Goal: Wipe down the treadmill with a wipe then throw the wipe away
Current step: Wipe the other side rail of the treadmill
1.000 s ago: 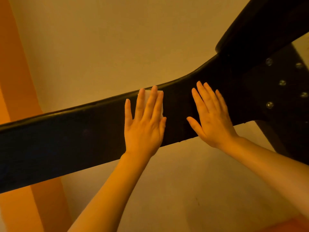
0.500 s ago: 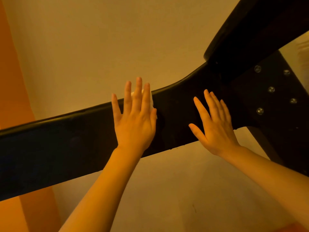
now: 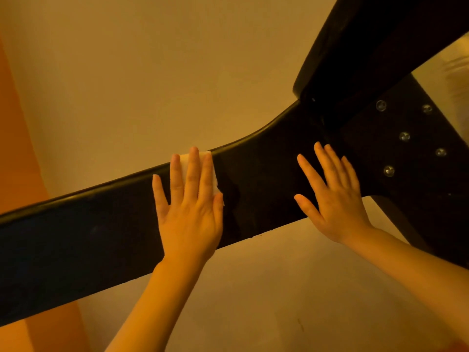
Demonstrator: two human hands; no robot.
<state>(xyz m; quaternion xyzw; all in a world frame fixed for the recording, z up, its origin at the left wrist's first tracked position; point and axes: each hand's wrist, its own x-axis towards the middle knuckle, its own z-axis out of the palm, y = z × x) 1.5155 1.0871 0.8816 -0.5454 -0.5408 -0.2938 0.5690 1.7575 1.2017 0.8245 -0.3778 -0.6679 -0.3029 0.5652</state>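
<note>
A broad black treadmill side rail (image 3: pixel 83 240) crosses the view from lower left to upper right, where it meets a black upright with several bolts (image 3: pixel 404 136). My left hand (image 3: pixel 190 207) lies flat on the rail with straight fingers, pressing a white wipe (image 3: pixel 212 174) against it. The wipe shows between and beside the fingertips near the rail's top edge. My right hand (image 3: pixel 335 196) rests flat on the rail to the right, fingers spread, holding nothing.
Pale floor (image 3: pixel 266 301) lies below the rail and a tan surface (image 3: pixel 152 72) above it. An orange strip (image 3: pixel 17 153) runs down the left edge. The black upright (image 3: pixel 380 41) rises at the top right.
My left hand slid left along the rail with the wipe, then came back slightly right, and more of the wipe shows now. My right hand stays flat on the rail.
</note>
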